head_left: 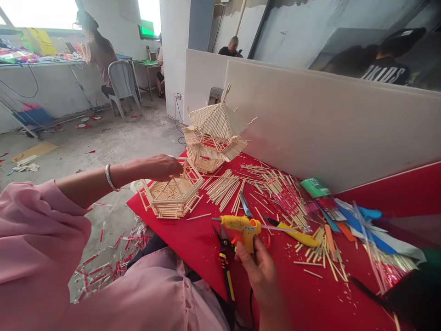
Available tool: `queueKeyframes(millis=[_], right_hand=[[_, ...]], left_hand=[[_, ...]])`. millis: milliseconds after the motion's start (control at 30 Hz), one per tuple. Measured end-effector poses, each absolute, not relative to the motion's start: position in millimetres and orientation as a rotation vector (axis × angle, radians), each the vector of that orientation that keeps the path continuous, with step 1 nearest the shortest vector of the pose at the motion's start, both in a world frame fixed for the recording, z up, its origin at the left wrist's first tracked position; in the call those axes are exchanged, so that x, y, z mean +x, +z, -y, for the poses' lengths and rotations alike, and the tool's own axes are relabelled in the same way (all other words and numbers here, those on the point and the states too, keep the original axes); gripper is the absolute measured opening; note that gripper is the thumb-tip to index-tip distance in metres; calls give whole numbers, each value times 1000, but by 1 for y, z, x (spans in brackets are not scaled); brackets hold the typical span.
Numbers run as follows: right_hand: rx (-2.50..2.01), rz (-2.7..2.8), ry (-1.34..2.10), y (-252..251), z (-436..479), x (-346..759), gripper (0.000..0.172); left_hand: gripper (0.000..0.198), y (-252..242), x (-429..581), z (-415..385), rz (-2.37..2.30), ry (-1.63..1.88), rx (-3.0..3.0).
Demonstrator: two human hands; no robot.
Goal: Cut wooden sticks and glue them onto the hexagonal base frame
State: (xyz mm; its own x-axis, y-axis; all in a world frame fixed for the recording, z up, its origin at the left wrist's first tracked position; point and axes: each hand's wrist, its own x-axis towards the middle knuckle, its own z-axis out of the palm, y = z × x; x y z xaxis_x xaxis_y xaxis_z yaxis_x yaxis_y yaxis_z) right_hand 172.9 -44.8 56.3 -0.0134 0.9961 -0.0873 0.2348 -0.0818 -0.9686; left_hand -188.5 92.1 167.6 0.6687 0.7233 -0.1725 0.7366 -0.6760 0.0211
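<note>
Under left grip point(161, 168), hexagonal stick frame point(174, 197)

Craft workshop. Red table point(193, 239) strewn with loose sticks point(223, 186), glue gun point(241, 225), pliers point(225, 266). Stick pagoda model point(213, 133) by white partition board point(327, 124). Scrap-littered concrete floor point(113, 142). Another person point(98, 50) at far table point(51, 62).

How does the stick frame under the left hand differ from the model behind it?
The hexagonal frame is low, a single open tier; the pagoda model is taller, stacked tiers under a peaked roof. The left hand rests on the frame's rim; nothing touches the pagoda model. The frame sits at the red table's corner; the pagoda model stands farther back. Both are pale sticks. The right hand holds a glue gun.
</note>
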Motion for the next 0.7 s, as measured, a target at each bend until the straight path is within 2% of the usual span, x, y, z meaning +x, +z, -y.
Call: queueKeyframes(millis=[200,467,533,633,700], right_hand=[[-1459,1374,1201,70,34,161,53],[-1476,1412,1164,87,26,153,45],[-1464,1424,1163,96,22,154,45],[-1455,1467,1086,108,14,154,48],[-1468,1516,987,115,9,155,48]], left_hand=[[45,172,-176,-84,-1029,-116,2794],[61,186,-169,-63,-1158,-32,2814],[55,195,-165,-55,-1234,35,2771],[28,202,-154,-50,-1431,126,2493],[23,199,-148,-52,-1466,102,2245]])
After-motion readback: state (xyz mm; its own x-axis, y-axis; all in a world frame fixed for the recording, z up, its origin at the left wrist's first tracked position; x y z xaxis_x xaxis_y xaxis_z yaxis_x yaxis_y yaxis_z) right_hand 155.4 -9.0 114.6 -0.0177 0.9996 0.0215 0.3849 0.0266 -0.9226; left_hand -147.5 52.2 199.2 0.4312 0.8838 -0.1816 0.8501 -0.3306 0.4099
